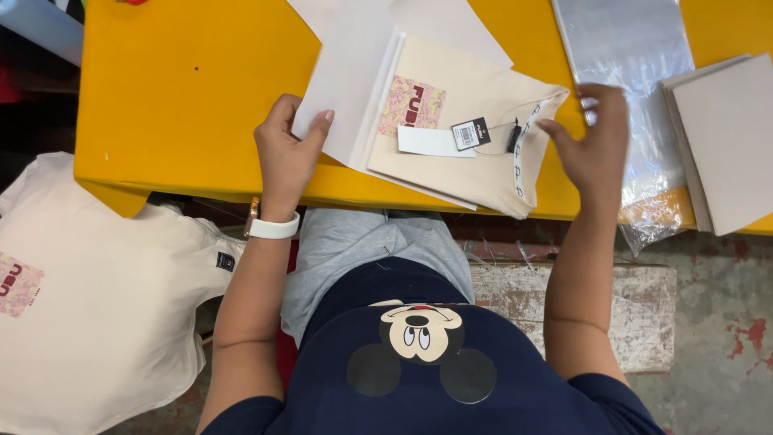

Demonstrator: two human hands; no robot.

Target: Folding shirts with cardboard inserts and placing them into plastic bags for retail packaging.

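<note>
A folded cream T-shirt [475, 153] with a pink printed patch and hang tags [471, 133] lies on the yellow table [185, 89], its collar end toward my right. A white sheet of paper [350, 89] rests over its left part. My left hand [286, 153], with a white watch on the wrist, pinches the near corner of that sheet. My right hand [592, 141] hovers with fingers apart just right of the shirt's collar, above clear plastic bags [636, 97]. It holds nothing.
A stack of grey cardboard sheets [725, 137] lies at the table's right edge. More cream T-shirts [97, 298] are piled low at my left. A worn wooden bench [580, 310] stands under me on a concrete floor.
</note>
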